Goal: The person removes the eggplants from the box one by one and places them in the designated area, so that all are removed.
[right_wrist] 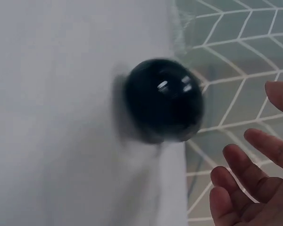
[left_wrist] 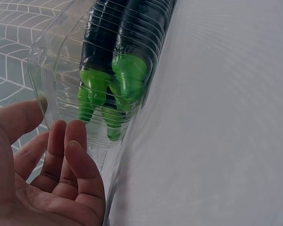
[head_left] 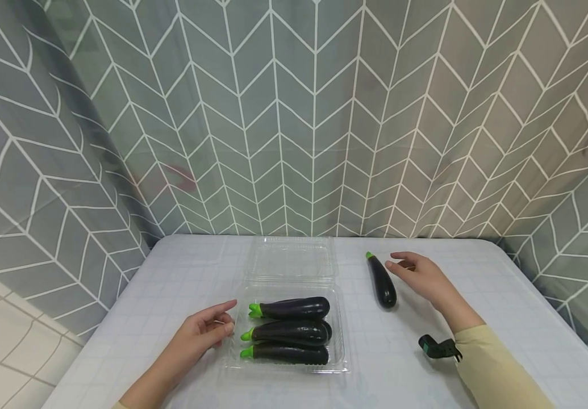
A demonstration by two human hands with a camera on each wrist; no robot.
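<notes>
Hands apart at a white table (head_left: 380, 363): a person's R hand (head_left: 418, 277), thumb & fingers loosely parted w/ nothing in grip, hovers just beside a lone eggplant (head_left: 382, 282) lying to its L, green tip (head_left: 369, 255) pointing away from the person. Opposite, the L hand (head_left: 203, 333), fingers loosely bent w/ a gap to the thumb, is at the edge of a clear plastic container (head_left: 338, 335) to its R; can't tell how firmly, if at all, fingertips touch. Several eggplants (head_left: 290, 331) lie inside, green ends (head_left: 246, 336) toward that hand; opened lid (head_left: 292, 258) beyond, also R.
</notes>
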